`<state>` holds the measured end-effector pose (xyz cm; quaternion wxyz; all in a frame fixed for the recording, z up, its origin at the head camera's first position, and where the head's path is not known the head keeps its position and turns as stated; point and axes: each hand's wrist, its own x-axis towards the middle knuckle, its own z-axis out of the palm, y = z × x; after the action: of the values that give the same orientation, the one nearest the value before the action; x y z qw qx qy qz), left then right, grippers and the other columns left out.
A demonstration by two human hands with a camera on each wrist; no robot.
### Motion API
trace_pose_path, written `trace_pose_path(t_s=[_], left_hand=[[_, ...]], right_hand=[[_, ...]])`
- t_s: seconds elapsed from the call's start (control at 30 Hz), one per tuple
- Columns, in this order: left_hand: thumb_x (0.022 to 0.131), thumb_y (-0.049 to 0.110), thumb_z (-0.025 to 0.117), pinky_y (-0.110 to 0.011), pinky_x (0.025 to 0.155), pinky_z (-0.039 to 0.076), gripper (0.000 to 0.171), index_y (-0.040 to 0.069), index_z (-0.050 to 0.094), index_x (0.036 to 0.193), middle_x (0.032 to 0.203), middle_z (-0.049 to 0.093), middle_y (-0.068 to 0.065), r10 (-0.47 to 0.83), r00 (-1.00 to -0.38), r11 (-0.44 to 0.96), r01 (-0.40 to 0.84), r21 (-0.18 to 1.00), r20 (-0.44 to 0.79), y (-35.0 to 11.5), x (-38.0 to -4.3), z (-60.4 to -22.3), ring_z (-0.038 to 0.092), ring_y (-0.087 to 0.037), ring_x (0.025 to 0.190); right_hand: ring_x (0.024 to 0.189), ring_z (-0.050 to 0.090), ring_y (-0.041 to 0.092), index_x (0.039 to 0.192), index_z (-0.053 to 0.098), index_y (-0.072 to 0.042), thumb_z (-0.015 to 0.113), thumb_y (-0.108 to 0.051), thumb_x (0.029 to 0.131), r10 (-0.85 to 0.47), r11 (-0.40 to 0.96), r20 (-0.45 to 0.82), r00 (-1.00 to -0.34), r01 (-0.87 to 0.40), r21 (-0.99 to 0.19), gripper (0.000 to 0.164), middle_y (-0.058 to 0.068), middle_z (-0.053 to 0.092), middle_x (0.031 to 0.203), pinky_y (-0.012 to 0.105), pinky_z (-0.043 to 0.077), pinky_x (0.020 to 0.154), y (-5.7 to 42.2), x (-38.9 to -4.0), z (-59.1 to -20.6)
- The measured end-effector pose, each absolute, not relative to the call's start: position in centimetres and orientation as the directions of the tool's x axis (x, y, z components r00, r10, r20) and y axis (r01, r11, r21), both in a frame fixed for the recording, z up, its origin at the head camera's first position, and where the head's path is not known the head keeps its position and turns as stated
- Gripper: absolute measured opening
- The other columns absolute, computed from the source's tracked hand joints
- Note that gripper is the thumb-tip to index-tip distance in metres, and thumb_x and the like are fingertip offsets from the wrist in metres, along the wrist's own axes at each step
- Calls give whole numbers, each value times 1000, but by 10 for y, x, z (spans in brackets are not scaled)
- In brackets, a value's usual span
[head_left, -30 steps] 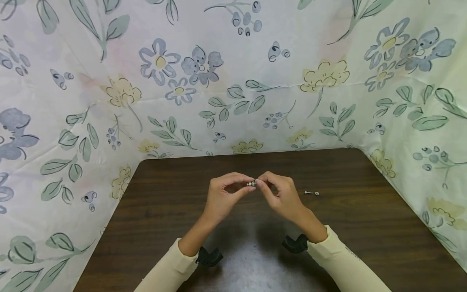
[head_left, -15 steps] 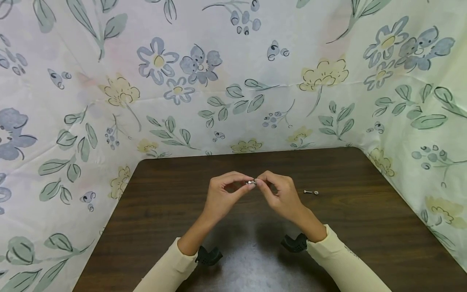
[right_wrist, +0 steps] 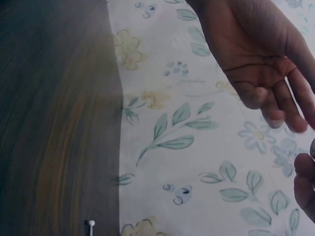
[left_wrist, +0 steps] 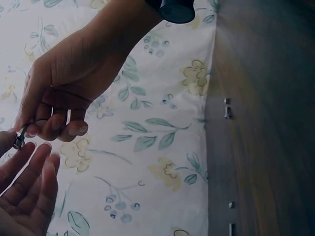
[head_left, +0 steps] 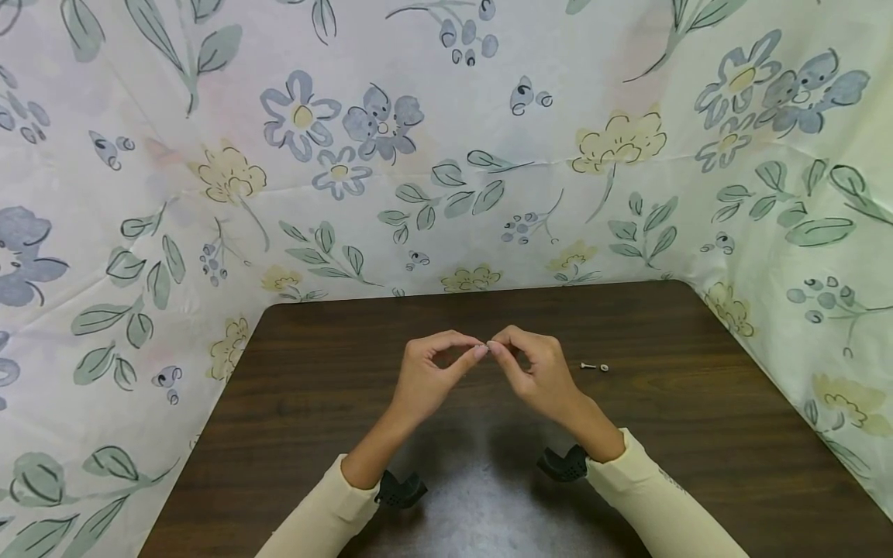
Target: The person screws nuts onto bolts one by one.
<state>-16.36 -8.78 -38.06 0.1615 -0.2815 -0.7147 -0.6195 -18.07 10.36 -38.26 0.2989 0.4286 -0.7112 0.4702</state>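
In the head view my left hand (head_left: 431,370) and right hand (head_left: 536,367) meet fingertip to fingertip above the table. Between them they pinch a small metal bolt (left_wrist: 18,142), nearly all covered by the fingertips from above. The left wrist view shows its shiny end at the left hand's thumb and its thin shank at the right hand's fingertips. Whether a nut is on it is too small to tell. A loose bolt (head_left: 587,366) and a nut (head_left: 605,368) lie on the table beyond the right hand.
A brown wooden table (head_left: 314,418) lies under the hands. Another nut (left_wrist: 231,204) and bolt (left_wrist: 231,229) show on it in the left wrist view. A floral cloth (head_left: 432,155) hangs behind and at both sides.
The silver bolt, plainly seen between the fingertips earlier, is now nearly covered by them. The left fingertips have shifted slightly; the loose bolt and nut lie still.
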Motion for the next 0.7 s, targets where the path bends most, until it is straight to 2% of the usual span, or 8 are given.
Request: trace_pose_path(t_s=[0.13, 0.23, 0.47, 0.7], left_hand=[[86, -8, 77, -34, 63, 61, 34, -2, 71, 119, 97, 74, -17, 223, -776, 44, 613, 789, 590, -88, -163, -382, 71, -23, 73], [82, -9, 80, -37, 67, 61, 42, 0, 70, 122, 101, 75, -14, 231, -752, 27, 639, 769, 617, -89, -163, -384, 71, -20, 76], [86, 1, 80, -37, 67, 62, 23, 3, 76, 108, 97, 77, -9, 212, -711, -13, 684, 729, 671, -89, -165, -384, 73, -20, 77], [86, -1, 79, -38, 68, 62, 17, 4, 77, 102, 93, 76, -9, 205, -725, -31, 666, 745, 657, -90, -165, -384, 72, -22, 76]], right_hand=[[56, 53, 9, 89, 68, -10, 59, -15, 104, -332, 195, 824, -458, -889, -415, 18, -6, 62, 71, 17, 44, 52, 104, -180, -383], [55, 52, 9, 90, 68, -10, 60, -12, 104, -335, 197, 823, -459, -888, -415, 16, -5, 63, 71, 16, 42, 50, 104, -180, -383], [57, 54, 7, 91, 68, -10, 61, -9, 102, -337, 194, 819, -464, -886, -422, 13, -4, 65, 74, 17, 46, 53, 105, -179, -381], [60, 56, 7, 90, 68, -10, 62, -9, 102, -341, 189, 820, -460, -888, -419, 13, -4, 66, 75, 17, 48, 54, 104, -180, -381]])
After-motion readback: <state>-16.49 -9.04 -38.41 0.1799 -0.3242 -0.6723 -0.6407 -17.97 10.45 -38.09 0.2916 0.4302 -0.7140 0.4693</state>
